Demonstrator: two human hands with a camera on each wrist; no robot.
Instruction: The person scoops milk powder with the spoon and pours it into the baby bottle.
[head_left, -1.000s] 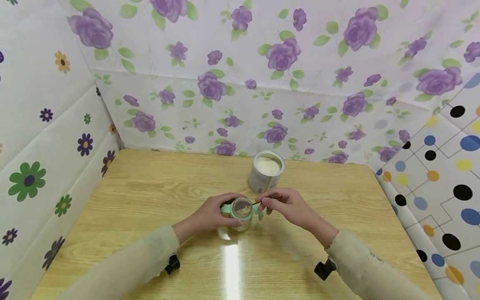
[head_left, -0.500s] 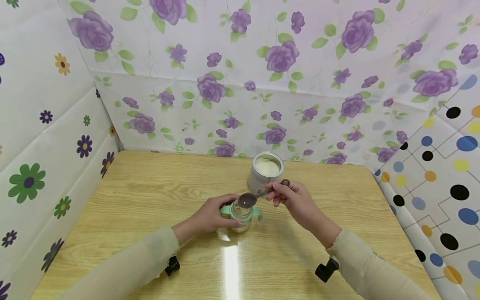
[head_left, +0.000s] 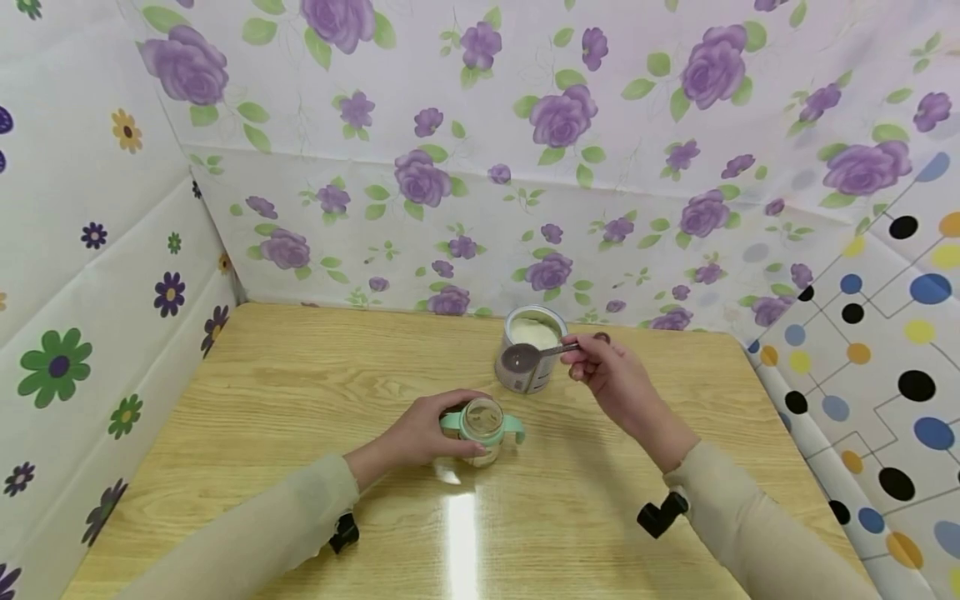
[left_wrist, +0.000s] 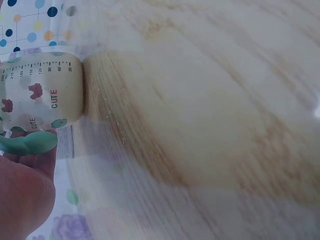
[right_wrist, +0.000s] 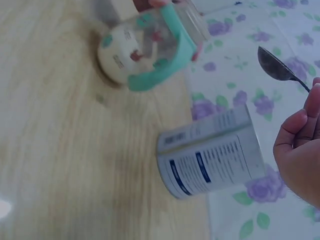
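Note:
My left hand (head_left: pixel 427 429) grips a clear baby bottle (head_left: pixel 489 452) with green handles, standing upright on the table with its top uncovered. In the left wrist view, printed measuring marks and the word CUTE show on the bottle (left_wrist: pixel 45 90), with pale contents inside. My right hand (head_left: pixel 618 383) pinches the handle of a dark spoon (head_left: pixel 521 357), whose bowl overlaps the near rim of an open can (head_left: pixel 522 379) in the head view. Pale powder (head_left: pixel 534 333) fills much of the can. From the right wrist, the spoon (right_wrist: pixel 274 65) appears above the can's rim.
The wooden table (head_left: pixel 360 358) carries the can behind and right of the bottle. A floral cloth (head_left: pixel 480 183) hangs along the back edge, with patterned cloths at both sides. A bright reflection lies on the tabletop in front of the bottle.
My right hand has drawn the spoon from over the bottle's mouth back and to the right, toward the can. The left hand and bottle have stayed in place.

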